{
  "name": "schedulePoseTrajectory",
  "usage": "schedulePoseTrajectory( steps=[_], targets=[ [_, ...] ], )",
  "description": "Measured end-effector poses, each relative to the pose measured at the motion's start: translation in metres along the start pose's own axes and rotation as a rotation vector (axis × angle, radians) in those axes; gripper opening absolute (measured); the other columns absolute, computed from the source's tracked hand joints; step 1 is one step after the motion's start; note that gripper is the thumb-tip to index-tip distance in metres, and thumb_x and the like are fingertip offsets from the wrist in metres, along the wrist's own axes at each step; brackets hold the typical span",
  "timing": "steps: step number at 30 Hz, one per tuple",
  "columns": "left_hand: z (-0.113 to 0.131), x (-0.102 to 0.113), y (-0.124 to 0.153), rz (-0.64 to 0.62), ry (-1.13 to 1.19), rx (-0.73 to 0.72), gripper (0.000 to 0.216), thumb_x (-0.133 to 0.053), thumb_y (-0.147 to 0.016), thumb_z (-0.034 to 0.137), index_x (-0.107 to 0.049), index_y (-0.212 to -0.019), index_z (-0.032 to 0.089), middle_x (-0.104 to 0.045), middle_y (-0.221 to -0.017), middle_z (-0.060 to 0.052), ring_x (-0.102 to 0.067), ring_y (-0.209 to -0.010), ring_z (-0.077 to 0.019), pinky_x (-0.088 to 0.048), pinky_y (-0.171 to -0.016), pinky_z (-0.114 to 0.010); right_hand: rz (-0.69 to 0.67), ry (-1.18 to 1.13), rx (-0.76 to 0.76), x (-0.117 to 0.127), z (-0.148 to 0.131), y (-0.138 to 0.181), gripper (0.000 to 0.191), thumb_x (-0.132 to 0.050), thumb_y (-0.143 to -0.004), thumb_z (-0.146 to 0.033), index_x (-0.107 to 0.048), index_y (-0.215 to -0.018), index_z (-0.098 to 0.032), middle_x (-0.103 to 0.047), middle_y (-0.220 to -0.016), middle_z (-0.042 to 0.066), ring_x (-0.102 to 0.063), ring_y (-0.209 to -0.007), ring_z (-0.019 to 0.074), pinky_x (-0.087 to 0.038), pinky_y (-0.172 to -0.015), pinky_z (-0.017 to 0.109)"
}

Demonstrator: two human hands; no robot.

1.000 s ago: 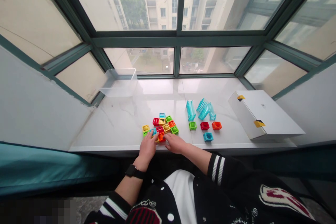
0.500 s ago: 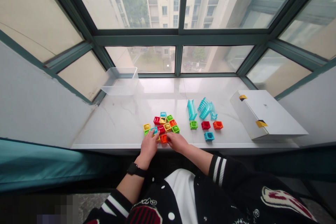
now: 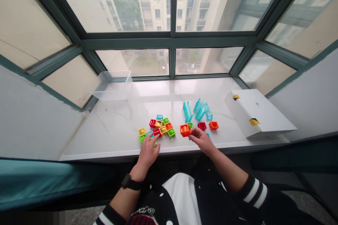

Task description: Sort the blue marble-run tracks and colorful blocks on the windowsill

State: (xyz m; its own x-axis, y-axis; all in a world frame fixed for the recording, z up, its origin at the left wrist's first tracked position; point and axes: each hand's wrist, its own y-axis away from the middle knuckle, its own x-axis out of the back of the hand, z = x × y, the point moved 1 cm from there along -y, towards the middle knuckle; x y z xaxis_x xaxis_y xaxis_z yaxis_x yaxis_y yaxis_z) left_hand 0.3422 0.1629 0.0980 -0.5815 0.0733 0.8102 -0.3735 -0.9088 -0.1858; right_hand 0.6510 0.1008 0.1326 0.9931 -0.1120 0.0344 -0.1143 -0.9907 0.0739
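Observation:
Between the thumb and fingers of my right hand is an orange toy block, lifted in front of a green block. My left hand rests over the near side of a cluster of colored blocks, fingers spread, gripping nothing. In that cluster are a red block, a yellow block, a green block and several others; the left fingers partly cover some. Right of the held block sit a dark red block and another orange block. A blue block is mostly hidden behind my right hand.
Translucent blue track pieces lie behind the separate blocks. A clear plastic bin stands at the back left of the white sill. A white box with yellow-black tabs occupies the right side. Windows border the back.
My right hand has taken the orange block from the cluster's near edge and carried it rightward, up off the sill. My left fingers have spread apart. The view has shifted slightly.

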Motion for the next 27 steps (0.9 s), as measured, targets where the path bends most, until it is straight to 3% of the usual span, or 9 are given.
schedulePoseTrajectory(
  steps=[5, 11, 18, 25, 27],
  targets=[
    [0.049, 0.016, -0.007, -0.045, 0.252, -0.112, 0.055, -0.063, -0.099, 0.033, -0.052, -0.153, 0.03, -0.051, -0.157, -0.011, -0.048, -0.148, -0.0308, -0.04, -0.125, -0.052, 0.012, -0.071, -0.073, 0.008, -0.013, 0.014, 0.043, -0.083, -0.08, -0.058, -0.059, -0.091, -0.023, -0.063, -0.082, -0.001, -0.062, -0.074, 0.0171, -0.05, -0.069, 0.031],
    [0.091, 0.023, -0.014, -0.15, 0.38, -0.223, 0.064, -0.075, -0.092, 0.032, -0.053, -0.152, 0.032, -0.049, -0.161, -0.012, -0.046, -0.15, -0.0337, -0.04, -0.125, -0.056, -0.128, -0.104, -0.068, -0.012, -0.02, 0.022, 0.039, -0.083, -0.083, -0.055, -0.06, -0.09, -0.023, -0.064, -0.085, -0.002, -0.061, -0.076, 0.0161, -0.052, -0.073, 0.032],
    [0.099, 0.02, -0.01, -0.158, 0.49, -0.206, 0.042, -0.07, -0.095, 0.029, -0.064, -0.136, 0.028, -0.07, -0.131, -0.009, -0.067, -0.123, -0.0269, -0.056, -0.109, -0.046, -0.227, -0.136, -0.143, -0.023, -0.027, 0.026, 0.042, -0.085, -0.079, -0.055, -0.059, -0.087, -0.023, -0.064, -0.082, -0.003, -0.061, -0.073, 0.0158, -0.051, -0.073, 0.033],
    [0.1, 0.013, -0.006, -0.13, 0.733, -0.093, 0.039, -0.071, -0.095, 0.034, -0.064, -0.133, 0.025, -0.066, -0.134, -0.01, -0.068, -0.124, -0.0255, -0.059, -0.107, -0.043, -0.246, -0.119, -0.084, -0.032, -0.03, 0.021, 0.041, -0.083, -0.083, -0.056, -0.058, -0.089, -0.024, -0.061, -0.082, -0.003, -0.059, -0.074, 0.015, -0.049, -0.07, 0.03],
    [0.099, 0.01, -0.007, -0.163, 0.804, -0.006, 0.043, -0.073, -0.094, 0.041, -0.064, -0.133, 0.024, -0.068, -0.134, -0.011, -0.072, -0.116, -0.0253, -0.06, -0.104, -0.044, -0.237, -0.107, -0.051, -0.032, -0.028, 0.021, 0.04, -0.08, -0.085, -0.057, -0.059, -0.093, -0.024, -0.061, -0.084, -0.002, -0.059, -0.075, 0.0156, -0.05, -0.07, 0.03]
  ],
)
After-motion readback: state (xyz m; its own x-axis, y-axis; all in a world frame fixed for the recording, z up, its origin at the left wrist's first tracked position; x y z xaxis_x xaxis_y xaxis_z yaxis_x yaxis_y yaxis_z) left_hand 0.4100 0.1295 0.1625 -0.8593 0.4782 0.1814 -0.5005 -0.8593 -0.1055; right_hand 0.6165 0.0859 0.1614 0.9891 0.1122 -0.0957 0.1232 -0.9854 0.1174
